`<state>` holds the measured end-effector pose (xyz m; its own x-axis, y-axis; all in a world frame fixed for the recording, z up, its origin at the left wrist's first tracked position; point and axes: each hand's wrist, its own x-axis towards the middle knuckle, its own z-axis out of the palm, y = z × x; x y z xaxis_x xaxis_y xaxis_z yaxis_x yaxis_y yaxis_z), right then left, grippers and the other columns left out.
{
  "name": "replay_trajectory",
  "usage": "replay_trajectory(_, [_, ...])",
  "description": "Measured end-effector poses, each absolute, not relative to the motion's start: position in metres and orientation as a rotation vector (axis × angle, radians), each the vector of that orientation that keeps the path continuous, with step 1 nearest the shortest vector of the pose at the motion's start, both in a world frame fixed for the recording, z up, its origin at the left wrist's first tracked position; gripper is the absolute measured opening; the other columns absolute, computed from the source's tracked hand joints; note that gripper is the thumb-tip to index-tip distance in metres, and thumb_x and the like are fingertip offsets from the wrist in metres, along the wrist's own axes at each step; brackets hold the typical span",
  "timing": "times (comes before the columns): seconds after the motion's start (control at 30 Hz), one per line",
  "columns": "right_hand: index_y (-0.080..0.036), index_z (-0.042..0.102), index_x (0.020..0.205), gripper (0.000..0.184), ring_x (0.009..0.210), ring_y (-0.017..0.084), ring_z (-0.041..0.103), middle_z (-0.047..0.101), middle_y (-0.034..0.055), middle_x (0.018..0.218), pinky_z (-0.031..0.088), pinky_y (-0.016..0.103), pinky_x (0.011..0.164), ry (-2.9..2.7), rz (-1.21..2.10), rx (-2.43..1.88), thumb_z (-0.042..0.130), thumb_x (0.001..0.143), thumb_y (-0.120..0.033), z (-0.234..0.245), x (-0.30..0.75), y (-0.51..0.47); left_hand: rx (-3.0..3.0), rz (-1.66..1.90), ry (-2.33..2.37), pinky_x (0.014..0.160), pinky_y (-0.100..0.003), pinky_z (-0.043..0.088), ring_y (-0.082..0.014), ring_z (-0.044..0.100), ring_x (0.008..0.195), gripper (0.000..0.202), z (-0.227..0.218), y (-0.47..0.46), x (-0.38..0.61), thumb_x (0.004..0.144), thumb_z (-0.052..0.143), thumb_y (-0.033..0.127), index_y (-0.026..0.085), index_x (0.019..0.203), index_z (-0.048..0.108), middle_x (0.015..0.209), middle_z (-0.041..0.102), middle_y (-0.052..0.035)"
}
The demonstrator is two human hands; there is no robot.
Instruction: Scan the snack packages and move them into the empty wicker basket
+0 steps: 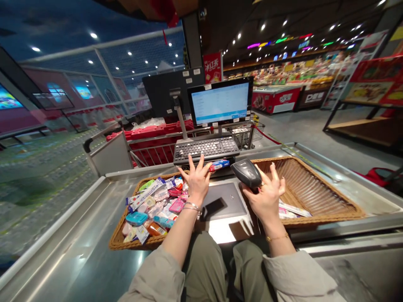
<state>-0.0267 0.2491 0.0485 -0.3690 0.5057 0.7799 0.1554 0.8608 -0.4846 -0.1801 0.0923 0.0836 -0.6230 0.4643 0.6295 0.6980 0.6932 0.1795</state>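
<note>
My left hand (198, 182) is over the right edge of a full wicker basket (117, 241), some fingers spread. At its thumb side it pinches a small blue-and-red packet (219, 165), held just below the keyboard. The packet's print is too small to read. In my right hand (267, 195) is a black barcode scanner (246, 173), its head pointing left toward the packet. Several small packaged goods (157, 205) in bright wrappers fill the left basket. A second wicker basket (333, 199), to the right, has a few flat packets (292, 210) at its near left corner.
A keyboard (206, 149) stands before a lit monitor (220, 102). Between the baskets is a grey flat panel (225, 199) on the metal counter (72, 235). Behind the counter are a shopping cart (248, 135) and red store fixtures (277, 100).
</note>
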Motion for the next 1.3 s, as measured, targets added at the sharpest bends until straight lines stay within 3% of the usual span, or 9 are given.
replay_trajectory(0.17, [-0.022, 0.067, 0.114, 0.040, 0.151, 0.035, 0.031, 0.068, 0.0119, 0.131, 0.010, 0.068, 0.119, -1.882, 0.450, -0.612, 0.061, 0.084, -0.048, 0.052, -0.016, 0.262, -0.977, -0.571, -2.342, 0.113, -0.079, -0.009, -0.0340, 0.005, 0.158, 0.034, 0.084, 0.112, -0.171, 0.097, 0.056, 0.035, 0.042, 0.129, 0.066, 0.160, 0.040, 0.0031])
replay_trajectory(0.5, [-0.020, 0.072, 0.104, 0.037, 0.144, 0.038, 0.038, 0.071, 0.0156, 0.116, 0.009, 0.070, 0.117, -1.713, 0.513, -0.858, 0.064, 0.080, -0.046, 0.059, -0.002, 0.299, -1.145, -0.576, -2.319, 0.115, -0.078, -0.009, -0.0338, 0.006, 0.157, 0.034, 0.083, 0.162, -0.147, 0.096, 0.057, 0.036, 0.044, 0.128, 0.067, 0.159, 0.042, 0.0037])
replay_trajectory(0.7, [-0.020, 0.073, 0.109, 0.042, 0.149, 0.038, 0.030, 0.067, 0.0151, 0.132, 0.003, 0.069, 0.118, -1.684, 0.404, -1.003, 0.064, 0.078, -0.048, 0.061, 0.010, 0.329, -1.283, -0.519, -2.264, 0.114, -0.079, -0.010, -0.0336, 0.003, 0.158, 0.041, 0.073, 0.192, -0.138, 0.094, 0.060, 0.031, 0.044, 0.132, 0.063, 0.162, 0.039, 0.0043])
replay_trajectory(1.03, [-0.021, 0.074, 0.082, 0.031, 0.151, 0.039, 0.025, 0.065, 0.0131, 0.137, -0.004, 0.071, 0.116, -1.701, 0.248, -1.077, 0.061, 0.079, -0.048, 0.054, 0.027, 0.354, -1.453, -0.482, -2.228, 0.112, -0.082, -0.008, -0.0354, 0.006, 0.157, 0.042, 0.055, 0.235, -0.121, 0.093, 0.057, 0.022, 0.040, 0.130, 0.065, 0.162, 0.039, 0.0019])
replay_trajectory(1.3, [-0.020, 0.075, 0.096, 0.037, 0.150, 0.039, 0.026, 0.066, 0.0150, 0.136, 0.001, 0.073, 0.114, -1.706, 0.244, -1.071, 0.060, 0.079, -0.049, 0.048, 0.031, 0.357, -1.460, -0.499, -2.288, 0.114, -0.081, -0.002, -0.0341, 0.012, 0.157, 0.044, 0.042, 0.249, -0.107, 0.099, 0.051, 0.037, 0.034, 0.142, 0.055, 0.163, 0.038, -0.0050])
